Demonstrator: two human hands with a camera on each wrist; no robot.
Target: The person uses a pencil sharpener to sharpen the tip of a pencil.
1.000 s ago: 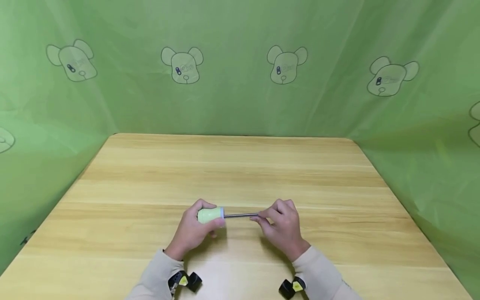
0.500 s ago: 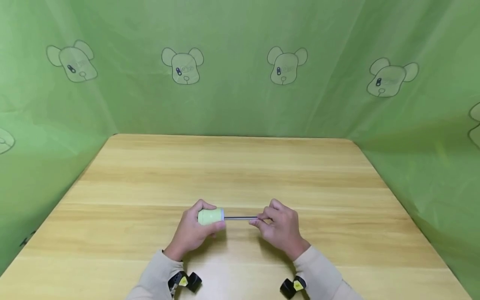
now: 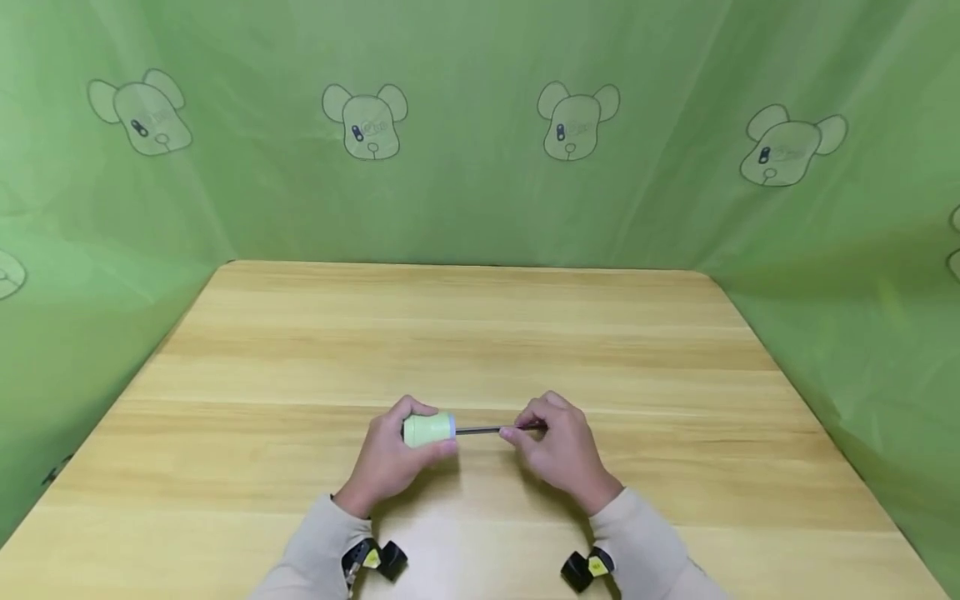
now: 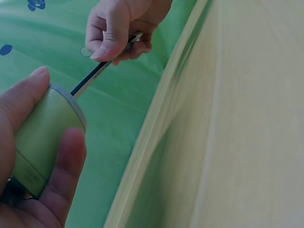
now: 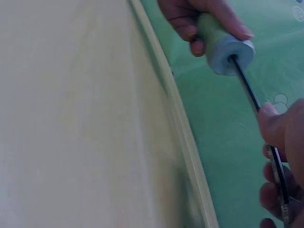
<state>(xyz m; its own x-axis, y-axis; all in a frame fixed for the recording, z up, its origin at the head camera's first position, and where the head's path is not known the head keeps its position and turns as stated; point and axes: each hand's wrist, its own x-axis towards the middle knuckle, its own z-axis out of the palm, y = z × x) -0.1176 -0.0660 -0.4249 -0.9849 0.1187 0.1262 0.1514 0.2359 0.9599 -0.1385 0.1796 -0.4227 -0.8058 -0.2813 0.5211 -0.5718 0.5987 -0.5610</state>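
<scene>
My left hand (image 3: 386, 462) grips a light green pencil sharpener (image 3: 429, 430), thumb and fingers on opposite sides of its round body. Its pale blue-grey end, with a hole in it, faces my right hand (image 3: 566, 454). A dark pencil (image 3: 477, 431) with silver stripes runs into that hole, held level above the table. The right thumb and fingers pinch the pencil partway along. In the right wrist view its rear part (image 5: 280, 183) passes by the curled fingers. The left wrist view shows a metallic end (image 4: 138, 34) beyond the right hand. The tip inside the sharpener is hidden.
Both hands are over the near half of a wood-grain table (image 3: 480, 333). Green curtains (image 3: 472, 208) with bear-head drawings stand behind it and along its sides. Small black wrist cameras sit at both sleeves (image 3: 633, 542).
The right thumb and fingertips have shifted along the pencil toward the sharpener, and more of its rear length shows past them. The left hand keeps its grip. The head view has tilted slightly.
</scene>
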